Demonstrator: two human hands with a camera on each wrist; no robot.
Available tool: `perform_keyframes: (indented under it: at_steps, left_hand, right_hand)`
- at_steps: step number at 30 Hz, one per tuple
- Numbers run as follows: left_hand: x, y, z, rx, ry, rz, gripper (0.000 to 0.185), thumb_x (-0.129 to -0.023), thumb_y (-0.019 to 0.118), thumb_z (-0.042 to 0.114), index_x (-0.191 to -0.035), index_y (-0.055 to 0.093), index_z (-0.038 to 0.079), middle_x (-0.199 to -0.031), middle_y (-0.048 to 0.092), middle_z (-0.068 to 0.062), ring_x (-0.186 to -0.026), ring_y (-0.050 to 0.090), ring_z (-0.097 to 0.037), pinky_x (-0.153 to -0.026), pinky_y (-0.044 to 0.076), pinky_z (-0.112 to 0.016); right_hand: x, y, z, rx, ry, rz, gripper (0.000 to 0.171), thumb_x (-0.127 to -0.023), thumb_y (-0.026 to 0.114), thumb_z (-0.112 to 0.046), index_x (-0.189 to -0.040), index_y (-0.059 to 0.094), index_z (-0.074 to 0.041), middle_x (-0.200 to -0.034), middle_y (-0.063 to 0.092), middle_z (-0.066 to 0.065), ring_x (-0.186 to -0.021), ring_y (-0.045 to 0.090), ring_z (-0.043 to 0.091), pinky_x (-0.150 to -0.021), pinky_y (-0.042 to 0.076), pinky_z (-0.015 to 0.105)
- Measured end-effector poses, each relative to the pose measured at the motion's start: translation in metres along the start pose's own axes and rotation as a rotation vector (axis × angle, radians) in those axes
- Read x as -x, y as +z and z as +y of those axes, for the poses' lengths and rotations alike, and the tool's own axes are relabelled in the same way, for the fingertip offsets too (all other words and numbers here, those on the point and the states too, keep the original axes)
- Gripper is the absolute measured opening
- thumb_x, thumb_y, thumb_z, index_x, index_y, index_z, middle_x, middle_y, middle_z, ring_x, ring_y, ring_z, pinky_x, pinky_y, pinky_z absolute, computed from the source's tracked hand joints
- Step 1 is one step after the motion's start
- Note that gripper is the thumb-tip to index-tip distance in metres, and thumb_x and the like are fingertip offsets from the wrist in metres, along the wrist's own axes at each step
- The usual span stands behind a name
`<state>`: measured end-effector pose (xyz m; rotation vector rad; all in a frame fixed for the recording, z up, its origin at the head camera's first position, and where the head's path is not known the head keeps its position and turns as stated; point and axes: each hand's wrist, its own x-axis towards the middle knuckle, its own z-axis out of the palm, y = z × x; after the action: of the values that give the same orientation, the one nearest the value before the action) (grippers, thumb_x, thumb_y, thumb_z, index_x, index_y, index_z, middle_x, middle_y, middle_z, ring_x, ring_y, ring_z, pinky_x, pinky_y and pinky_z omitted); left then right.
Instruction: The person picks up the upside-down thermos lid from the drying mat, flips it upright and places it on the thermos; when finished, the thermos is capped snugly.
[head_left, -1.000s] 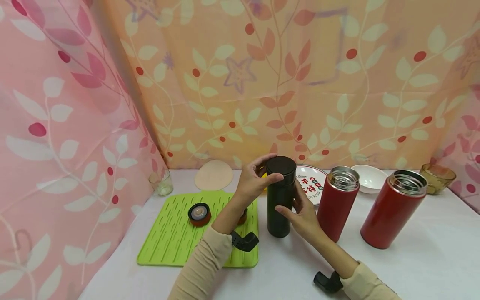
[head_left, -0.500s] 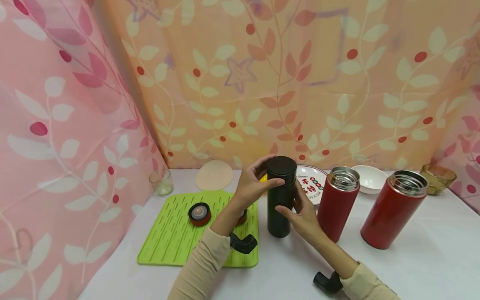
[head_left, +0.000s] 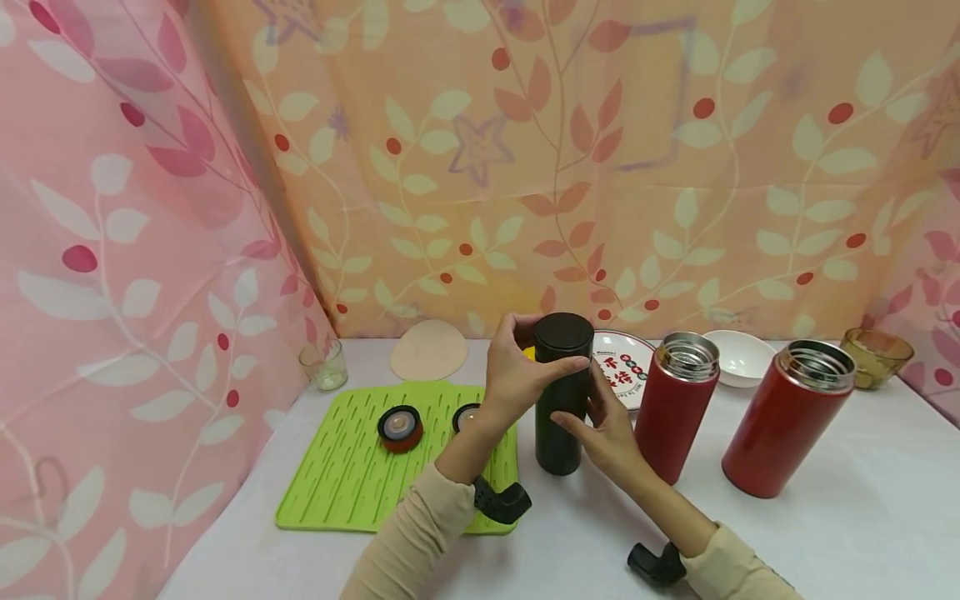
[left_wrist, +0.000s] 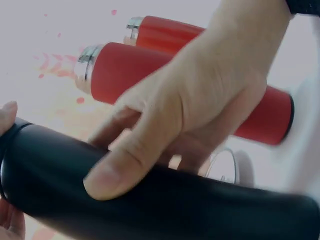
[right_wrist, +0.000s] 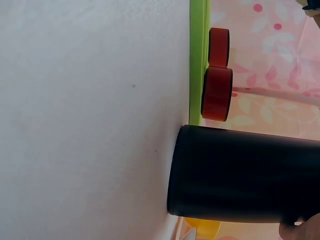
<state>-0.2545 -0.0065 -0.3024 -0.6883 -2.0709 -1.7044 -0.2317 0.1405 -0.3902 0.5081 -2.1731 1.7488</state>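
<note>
Head view, left to right: a green mat (head_left: 352, 475) carries two loose red lids (head_left: 399, 427), then the left hand (head_left: 520, 372) curls its fingers round the black cap (head_left: 563, 332) of the black flask (head_left: 560, 421), which stands upright on the white table (head_left: 825, 533) just right of the mat, while the right hand (head_left: 606, 427) wraps the flask's body to steady it. Further right stand two open red flasks (head_left: 787, 425). Looks like the cap-twisting step; the next move calls for a firm body hold against the turn.
</note>
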Motion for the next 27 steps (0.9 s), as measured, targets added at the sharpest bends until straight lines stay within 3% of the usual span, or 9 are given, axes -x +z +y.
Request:
perform_keyframes:
  at_steps: [3, 9, 12, 14, 21, 27]
  left_hand:
    - [-0.003, -0.004, -0.004, 0.027, 0.004, -0.062, 0.064, -0.068, 0.082, 0.027, -0.117, 0.045, 0.006, -0.112, 0.055, -0.007, -0.099, 0.054, -0.015, -0.091, 0.048, -0.027]
    - [-0.014, -0.019, -0.020, 0.325, 0.005, -0.313, 0.070, -0.077, 0.075, 0.019, -0.134, 0.037, 0.005, -0.129, 0.050, -0.019, -0.118, 0.052, -0.026, -0.103, 0.040, -0.029]
    - [-0.018, -0.022, -0.024, 0.327, 0.053, -0.387, 0.071, -0.079, 0.072, 0.018, -0.139, 0.037, 0.006, -0.132, 0.049, -0.020, -0.120, 0.052, -0.027, -0.102, 0.041, -0.029]
    - [-0.018, -0.022, -0.024, 0.300, 0.075, -0.390, 0.067, -0.080, 0.071, 0.015, -0.138, 0.039, 0.006, -0.130, 0.050, -0.020, -0.117, 0.054, -0.026, -0.100, 0.043, -0.029]
    - [-0.016, -0.018, -0.016, 0.241, 0.066, -0.269, 0.060, -0.077, 0.074, 0.017, -0.129, 0.049, 0.002, -0.121, 0.057, -0.020, -0.111, 0.059, -0.023, -0.097, 0.045, -0.027]
    - [-0.015, -0.017, -0.014, 0.235, 0.057, -0.264, 0.059, -0.076, 0.073, 0.004, -0.129, 0.049, 0.002, -0.122, 0.057, -0.019, -0.113, 0.058, -0.024, -0.098, 0.045, -0.027]
  right_hand:
    - [-0.001, 0.000, 0.000, -0.007, 0.004, 0.001, 0.087, -0.081, 0.069, -0.016, -0.148, 0.013, -0.028, -0.150, 0.029, 0.005, -0.136, 0.033, 0.026, -0.104, 0.031, 0.036]
    - [-0.002, 0.000, -0.001, -0.001, 0.001, 0.005, 0.089, -0.081, 0.070, -0.015, -0.148, 0.013, -0.030, -0.150, 0.029, 0.006, -0.134, 0.034, 0.028, -0.104, 0.032, 0.036]
    - [-0.002, 0.000, -0.001, 0.004, 0.006, 0.005, 0.090, -0.081, 0.070, -0.015, -0.148, 0.011, -0.029, -0.150, 0.028, 0.006, -0.135, 0.034, 0.029, -0.104, 0.031, 0.037]
    - [-0.002, 0.000, -0.001, 0.004, 0.009, 0.004, 0.090, -0.081, 0.070, -0.015, -0.148, 0.011, -0.028, -0.151, 0.027, 0.007, -0.135, 0.033, 0.029, -0.104, 0.031, 0.037]
    - [-0.002, 0.000, -0.001, 0.018, 0.026, 0.003, 0.090, -0.081, 0.070, -0.019, -0.148, 0.011, -0.027, -0.151, 0.027, 0.008, -0.135, 0.032, 0.030, -0.104, 0.031, 0.040]
    - [-0.001, 0.000, -0.001, 0.023, 0.013, 0.004, 0.089, -0.081, 0.070, -0.018, -0.148, 0.012, -0.030, -0.150, 0.030, 0.006, -0.134, 0.035, 0.029, -0.103, 0.032, 0.038]
